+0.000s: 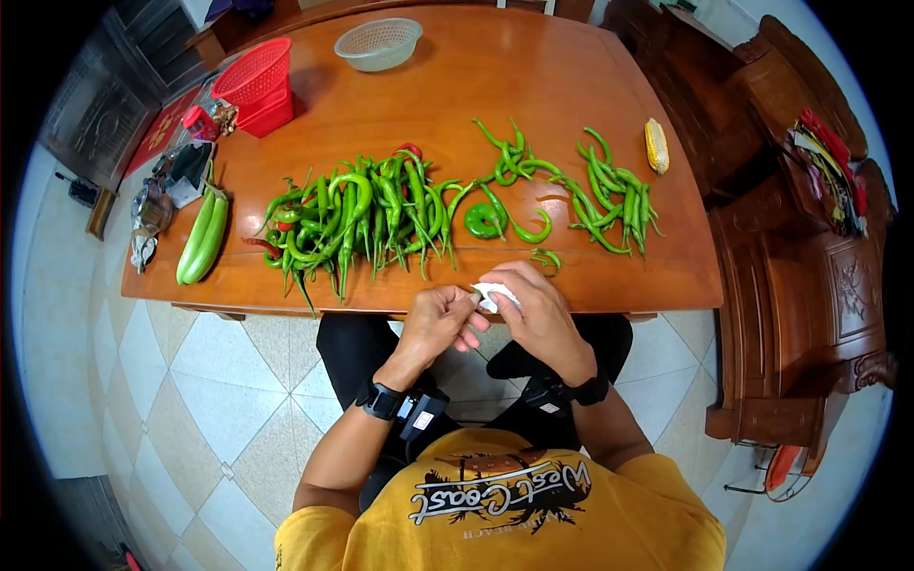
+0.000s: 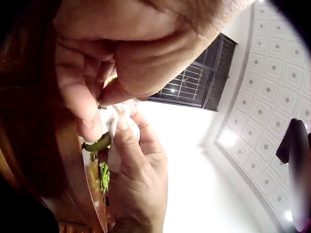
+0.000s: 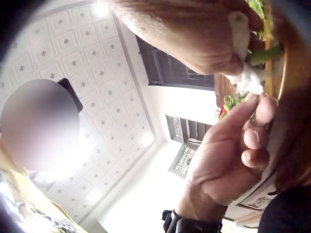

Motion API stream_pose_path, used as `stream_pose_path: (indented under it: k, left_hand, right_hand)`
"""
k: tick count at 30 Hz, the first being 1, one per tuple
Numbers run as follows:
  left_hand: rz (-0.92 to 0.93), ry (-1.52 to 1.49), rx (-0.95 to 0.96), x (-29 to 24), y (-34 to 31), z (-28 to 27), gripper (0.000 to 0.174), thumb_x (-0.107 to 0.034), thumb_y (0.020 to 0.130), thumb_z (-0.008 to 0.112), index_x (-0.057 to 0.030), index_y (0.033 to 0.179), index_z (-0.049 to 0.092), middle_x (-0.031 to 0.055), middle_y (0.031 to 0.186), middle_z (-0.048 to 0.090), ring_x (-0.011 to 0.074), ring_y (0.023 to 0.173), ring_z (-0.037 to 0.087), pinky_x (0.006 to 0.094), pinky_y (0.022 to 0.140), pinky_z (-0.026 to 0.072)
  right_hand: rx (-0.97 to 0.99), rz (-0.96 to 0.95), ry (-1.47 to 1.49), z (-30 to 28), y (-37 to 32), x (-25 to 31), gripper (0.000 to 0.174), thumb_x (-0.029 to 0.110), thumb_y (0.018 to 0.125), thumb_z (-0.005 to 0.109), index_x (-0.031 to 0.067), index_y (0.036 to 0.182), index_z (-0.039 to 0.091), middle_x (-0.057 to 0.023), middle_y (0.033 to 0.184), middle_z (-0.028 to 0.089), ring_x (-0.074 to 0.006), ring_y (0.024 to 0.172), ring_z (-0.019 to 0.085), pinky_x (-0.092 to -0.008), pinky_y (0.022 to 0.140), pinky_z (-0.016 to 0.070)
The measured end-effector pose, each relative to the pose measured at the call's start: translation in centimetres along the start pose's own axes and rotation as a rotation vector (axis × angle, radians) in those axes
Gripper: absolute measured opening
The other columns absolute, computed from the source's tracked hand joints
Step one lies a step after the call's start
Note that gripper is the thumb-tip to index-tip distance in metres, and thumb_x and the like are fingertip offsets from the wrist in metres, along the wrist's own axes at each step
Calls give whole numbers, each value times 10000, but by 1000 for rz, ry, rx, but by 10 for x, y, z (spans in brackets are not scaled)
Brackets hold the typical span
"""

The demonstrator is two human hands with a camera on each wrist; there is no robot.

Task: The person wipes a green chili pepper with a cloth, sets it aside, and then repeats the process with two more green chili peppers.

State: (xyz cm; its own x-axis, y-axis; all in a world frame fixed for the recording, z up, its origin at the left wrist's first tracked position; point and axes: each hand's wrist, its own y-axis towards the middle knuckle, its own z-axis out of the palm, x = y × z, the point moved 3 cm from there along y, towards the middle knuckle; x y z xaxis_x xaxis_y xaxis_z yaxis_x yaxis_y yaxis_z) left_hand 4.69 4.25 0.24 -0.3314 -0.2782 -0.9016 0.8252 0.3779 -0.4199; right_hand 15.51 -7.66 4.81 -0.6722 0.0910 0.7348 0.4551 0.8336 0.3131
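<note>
Both hands meet just past the table's near edge. My right hand (image 1: 545, 322) grips a crumpled white tissue (image 1: 497, 297), wrapped around a green chili pepper (image 3: 265, 54) that shows beside it in the right wrist view. Thumb and fingers of my left hand (image 1: 433, 325) pinch the pepper's end at the tissue, its other fingers loosely bent. Most of the pepper is hidden by the tissue and fingers. On the table ahead lies a large heap of green chili peppers (image 1: 357, 214), with a smaller pile (image 1: 619, 200) to the right.
Between the piles are loose peppers (image 1: 509, 157) and a coiled green one (image 1: 484, 221). Two long green eggplants (image 1: 203, 238) lie left on the wooden table (image 1: 562, 67). Red baskets (image 1: 257, 86), a pale colander (image 1: 379, 46) and a corn cob (image 1: 657, 147) stand or lie farther out.
</note>
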Motion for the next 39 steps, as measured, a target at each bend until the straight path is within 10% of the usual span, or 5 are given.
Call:
stream_pose_path:
  k: [39]
  left_hand:
    - [511, 272, -112, -4, 19, -12, 152, -88, 912, 682, 32, 1001, 712, 46, 847, 573, 73, 572, 588, 196, 449, 457]
  right_hand:
    - [-141, 12, -71, -4, 2, -39, 192, -44, 811, 611, -12, 1000, 603, -174, 1078, 543, -353, 984, 574, -393, 869, 463]
